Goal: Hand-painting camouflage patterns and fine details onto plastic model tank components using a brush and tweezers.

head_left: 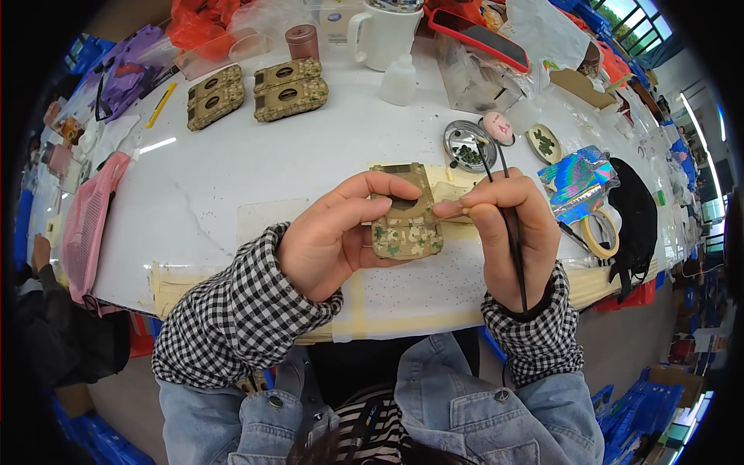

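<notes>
My left hand grips a camouflage-patterned model tank hull by its left side, with fingers over the top near a dark round opening. Black tweezers lie inside my closed right hand, their two tips pointing up and away. Thumb and forefinger of that hand are pinched at the hull's right edge. Something small and thin seems to be between them, too small to name. Just beyond, a round dish holds small dark green pieces. A smaller dish holds flat green bits.
More camouflage hulls stand at the back left near a yellow cutter. A white mug, a squeeze bottle and a red-cased phone are at the back. Tape and a black bag lie right, a pink mesh bag left.
</notes>
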